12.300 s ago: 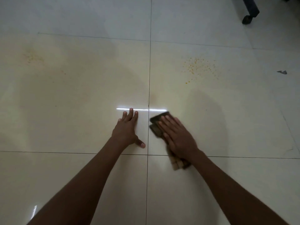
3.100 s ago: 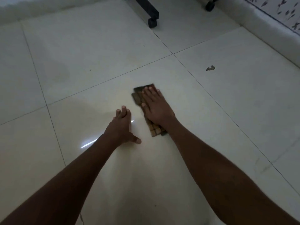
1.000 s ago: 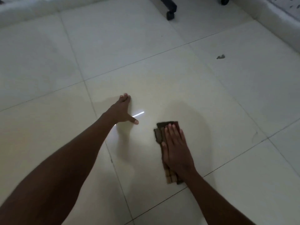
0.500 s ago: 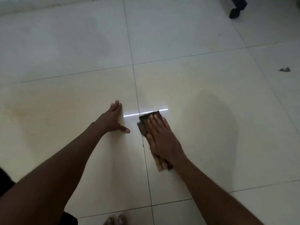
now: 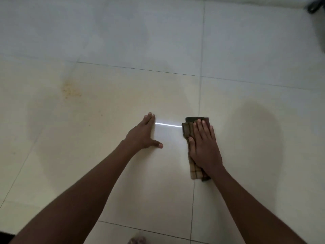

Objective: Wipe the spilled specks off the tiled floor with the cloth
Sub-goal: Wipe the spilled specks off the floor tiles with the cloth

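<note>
- One patch of specks lies well left of the cloth, nearer the left hand.
- Right hand presses the cloth flat-fingered; left rests flat on the floor.

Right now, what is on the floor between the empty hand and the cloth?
In the head view, only bare shiny tile with a thin bright streak of light lies between the left hand and the cloth.

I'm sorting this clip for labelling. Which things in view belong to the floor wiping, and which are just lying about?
Part of the job:
- cloth, pressed flat by the right hand
- yellowish specks, far left
- tiled floor
- left hand, flat on the tile

Just there:
- dark caster wheel, top right corner
- toes, bottom edge
</note>
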